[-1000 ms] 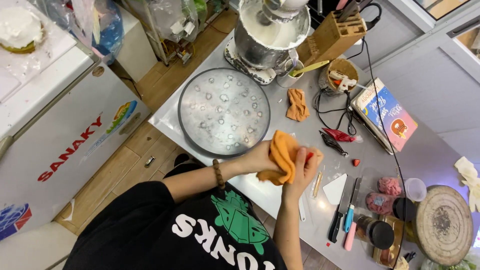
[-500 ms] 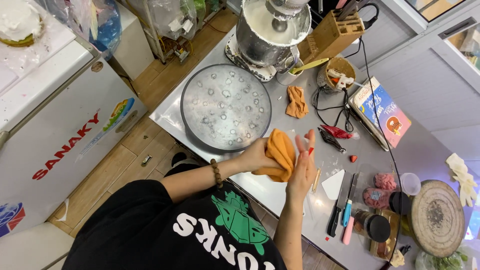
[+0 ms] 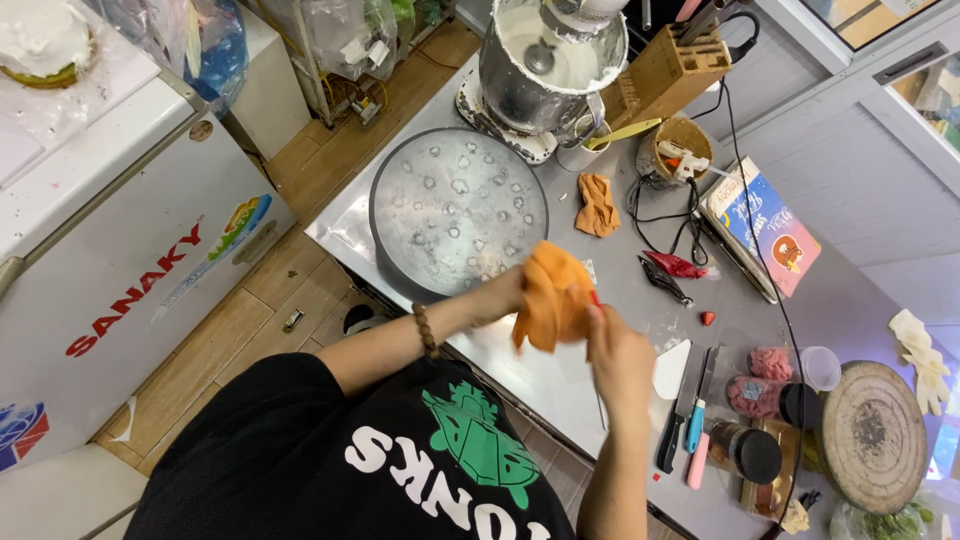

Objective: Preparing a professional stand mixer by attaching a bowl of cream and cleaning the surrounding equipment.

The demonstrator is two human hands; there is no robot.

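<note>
My left hand (image 3: pixel 497 297), with a bead bracelet on its wrist, grips a crumpled orange cloth (image 3: pixel 548 293) above the front edge of the steel counter (image 3: pixel 560 375). My right hand (image 3: pixel 620 352) is closed just right of the cloth. It holds a thin metal tool (image 3: pixel 600 405) whose upper end goes into the cloth, and a small red part shows at the cloth's edge. The cloth is bunched around that end. Both hands hover just in front of a round metal tray (image 3: pixel 455 210).
A stand mixer bowl (image 3: pixel 550 60), a knife block (image 3: pixel 665 75), a second orange cloth (image 3: pixel 598 203), cables and a book (image 3: pixel 760 235) lie further back. Knives (image 3: pixel 680 410), a white scraper (image 3: pixel 672 368), jars and a round wooden board (image 3: pixel 872 435) are at the right. A white chest freezer (image 3: pixel 120 250) stands left.
Both hands have stayed together on the cloth, which has shifted slightly upward between them. The right hand has turned from flat against the cloth to closed beside it.
</note>
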